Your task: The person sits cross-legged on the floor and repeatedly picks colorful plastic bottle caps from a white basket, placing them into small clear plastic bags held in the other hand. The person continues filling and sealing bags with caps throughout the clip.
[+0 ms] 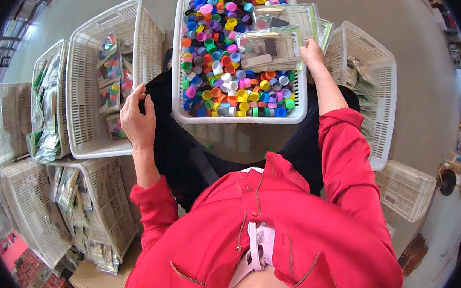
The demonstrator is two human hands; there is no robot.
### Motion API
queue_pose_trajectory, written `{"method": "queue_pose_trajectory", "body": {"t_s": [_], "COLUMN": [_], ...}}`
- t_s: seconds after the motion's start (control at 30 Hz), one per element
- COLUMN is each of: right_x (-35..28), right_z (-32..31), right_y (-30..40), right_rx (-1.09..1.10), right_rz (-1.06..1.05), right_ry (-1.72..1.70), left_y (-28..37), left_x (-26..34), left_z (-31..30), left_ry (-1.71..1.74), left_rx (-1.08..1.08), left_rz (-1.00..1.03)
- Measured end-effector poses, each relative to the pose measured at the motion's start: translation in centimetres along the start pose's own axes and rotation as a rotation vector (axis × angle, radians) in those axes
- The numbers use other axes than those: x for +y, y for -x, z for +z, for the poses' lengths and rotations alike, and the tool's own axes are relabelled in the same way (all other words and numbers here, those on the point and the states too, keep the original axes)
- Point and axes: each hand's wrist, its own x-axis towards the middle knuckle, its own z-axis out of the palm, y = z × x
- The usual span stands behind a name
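Before me stands a white plastic basket [236, 122] heaped with loose plastic bottle caps [224, 77] in many colours. Clear packets overlap on its right side; the front packet [269, 48] shows pale sticks and a dark piece inside. My right hand [313, 54] pinches that packet's right edge, close to the packet behind [285, 15]. My left hand [138, 119] is at the near right rim of another white basket [102, 149], fingers apart and holding nothing; whether it touches the rim I cannot tell. In that basket lie clear packets of coloured caps [113, 76].
To the right, a white basket [384, 104] holds more packets. Further left are a basket of green-edged packets [51, 99] and a tilted basket [106, 203] with packets. An upturned crate [405, 190] sits on the floor at right, and a cardboard box [99, 278] lies lower left.
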Motion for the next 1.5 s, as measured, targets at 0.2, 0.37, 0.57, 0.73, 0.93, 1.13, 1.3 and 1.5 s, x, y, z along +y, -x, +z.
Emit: {"method": "queue_pose_trajectory", "body": {"t_s": [0.2,0.37,0.57,0.73,0.93,1.13,1.3,1.5], "right_x": [1.3,-0.3,-2.4,0.4,0.3,1.1,-0.2,2.5], "right_z": [-1.4,-4.9,-5.3,-2.2,-1.6,-2.8,-6.2,-4.6], "right_y": [1.2,10.9,26.8,30.5,30.8,31.6,33.5,30.8], "right_rx": [-0.147,-0.604,-0.686,-0.593,-0.499,-0.672,-0.021,0.027], "right_rz": [-0.133,-0.113,-0.134,-0.057,-0.004,0.006,-0.813,-0.708], "right_ry": [0.167,-0.778,-1.015,-1.206,-1.18,-1.036,-0.38,0.302], "left_y": [-1.2,-0.4,4.0,6.2,6.6,7.1,7.8,7.4], "left_x": [0.9,4.4,15.7,18.0,17.4,17.1,17.3,16.4], "left_z": [0.1,1.5,2.5,3.4,4.4,7.0,7.1,7.3], "left_ry": [-0.033,0.454,0.555,0.495,0.537,0.537,0.473,0.574], "left_rx": [-0.104,-0.13,-0.484,-0.804,-0.785,-0.561,-0.542,-0.735], "left_rz": [0.037,-0.056,0.252,0.355,0.318,-0.105,0.052,0.224]}}
